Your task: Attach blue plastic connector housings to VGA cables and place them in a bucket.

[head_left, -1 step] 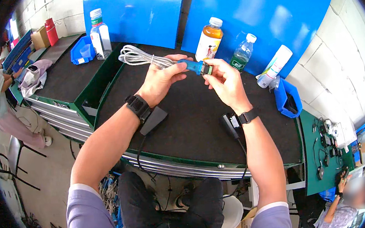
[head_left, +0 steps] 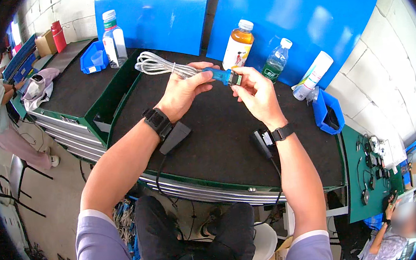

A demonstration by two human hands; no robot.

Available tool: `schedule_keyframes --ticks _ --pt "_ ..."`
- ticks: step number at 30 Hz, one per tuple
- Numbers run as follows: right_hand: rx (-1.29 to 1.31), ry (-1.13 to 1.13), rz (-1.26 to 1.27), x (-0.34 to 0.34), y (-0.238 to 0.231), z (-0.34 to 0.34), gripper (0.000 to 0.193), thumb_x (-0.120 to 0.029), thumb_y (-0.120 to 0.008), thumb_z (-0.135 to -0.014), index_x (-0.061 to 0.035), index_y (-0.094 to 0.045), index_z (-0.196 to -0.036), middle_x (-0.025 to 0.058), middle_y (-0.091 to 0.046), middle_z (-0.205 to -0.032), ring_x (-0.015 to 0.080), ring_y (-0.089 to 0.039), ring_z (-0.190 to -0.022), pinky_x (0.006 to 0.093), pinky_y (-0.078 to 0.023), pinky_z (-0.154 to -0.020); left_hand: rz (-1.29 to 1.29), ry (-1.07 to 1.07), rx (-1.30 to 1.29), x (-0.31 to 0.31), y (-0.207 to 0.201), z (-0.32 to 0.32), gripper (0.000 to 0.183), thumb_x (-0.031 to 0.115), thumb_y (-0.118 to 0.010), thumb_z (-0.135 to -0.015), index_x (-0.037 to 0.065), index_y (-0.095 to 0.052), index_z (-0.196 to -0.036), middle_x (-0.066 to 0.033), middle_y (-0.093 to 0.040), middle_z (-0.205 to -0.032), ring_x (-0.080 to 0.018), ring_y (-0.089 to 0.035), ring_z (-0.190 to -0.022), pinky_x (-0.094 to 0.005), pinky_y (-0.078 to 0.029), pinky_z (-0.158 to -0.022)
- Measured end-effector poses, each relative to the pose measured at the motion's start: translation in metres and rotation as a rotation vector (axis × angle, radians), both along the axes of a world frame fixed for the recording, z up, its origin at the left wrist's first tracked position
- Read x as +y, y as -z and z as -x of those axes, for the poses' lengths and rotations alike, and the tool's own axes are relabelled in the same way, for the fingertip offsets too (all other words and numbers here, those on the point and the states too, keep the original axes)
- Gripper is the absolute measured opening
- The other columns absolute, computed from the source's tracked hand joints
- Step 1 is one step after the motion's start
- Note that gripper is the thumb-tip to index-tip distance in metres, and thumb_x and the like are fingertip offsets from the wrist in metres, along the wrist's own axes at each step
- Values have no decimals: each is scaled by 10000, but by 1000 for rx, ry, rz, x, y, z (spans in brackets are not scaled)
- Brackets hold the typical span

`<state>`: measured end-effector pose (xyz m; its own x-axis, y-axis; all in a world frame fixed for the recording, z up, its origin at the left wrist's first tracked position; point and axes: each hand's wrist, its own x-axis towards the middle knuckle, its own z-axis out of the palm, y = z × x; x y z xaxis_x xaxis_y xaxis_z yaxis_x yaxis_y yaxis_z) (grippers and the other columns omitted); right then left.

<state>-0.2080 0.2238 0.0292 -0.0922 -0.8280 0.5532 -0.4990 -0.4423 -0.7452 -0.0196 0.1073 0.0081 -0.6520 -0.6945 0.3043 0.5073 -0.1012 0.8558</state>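
My left hand (head_left: 181,93) is closed around a translucent blue cable plug housing (head_left: 219,75), held above the dark mat. From its left side runs a clear grey cable (head_left: 155,65), looped into a bundle and tied. At the housing's right end sits a small black and green connector (head_left: 236,79), which my right hand (head_left: 262,95) pinches between thumb and fingers. Whether the connector and housing are fully joined, I cannot tell. Both wrists wear black bands, and a dark wedge-shaped device (head_left: 175,137) lies by my left wrist.
Behind my hands stand an amber drink bottle (head_left: 238,45), a green-labelled bottle (head_left: 277,60) and a white spray can (head_left: 313,75). A blue bin (head_left: 327,111) sits at the right edge. Under my right wrist is a black corded device (head_left: 263,142). Co-workers are at both sides.
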Motion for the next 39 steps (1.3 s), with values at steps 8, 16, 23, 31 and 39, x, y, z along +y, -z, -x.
schedule_keyframes --ticks 8,16,23,31,39 --pt "122 111 25 -3 7 5 346 -8 -755 -847 -36 -598 -1154 8 -675 -822 50 -610 -680 213 -485 -590 14 -9 -16 4 -4 2 294 165 -721 -906 76 -654 -1178 -47 -682 -1196 -108 -642 -1002 -280 -545 -831" --pt "125 121 18 -2 4 2 323 6 -740 -866 -21 -592 -1151 13 -669 -806 56 -601 -661 214 -494 -587 19 -6 -12 3 -2 1 306 174 -720 -909 85 -648 -1192 -46 -678 -1206 -108 -639 -1007 -280 -542 -835" --pt "144 118 1 0 3 0 338 4 -746 -860 -26 -610 -1168 6 -671 -809 53 -600 -668 215 -495 -592 8 -5 -25 2 2 1 305 190 -725 -908 89 -643 -1184 -66 -673 -1230 -133 -647 -1038 -296 -548 -854" --pt "241 148 64 0 1 -1 406 -1 -769 -838 -29 -625 -1216 -23 -633 -788 21 -556 -672 200 -466 -589 -22 10 0 1 0 3 285 167 -707 -919 90 -631 -1183 -91 -678 -1222 -154 -661 -1048 -313 -559 -859" --pt "309 198 110 3 -3 2 415 -21 -791 -816 -11 -661 -1210 -9 -608 -748 35 -526 -627 215 -444 -572 -52 13 -3 -1 0 4 255 136 -673 -940 63 -630 -1180 -98 -689 -1195 -148 -676 -1009 -297 -571 -842"
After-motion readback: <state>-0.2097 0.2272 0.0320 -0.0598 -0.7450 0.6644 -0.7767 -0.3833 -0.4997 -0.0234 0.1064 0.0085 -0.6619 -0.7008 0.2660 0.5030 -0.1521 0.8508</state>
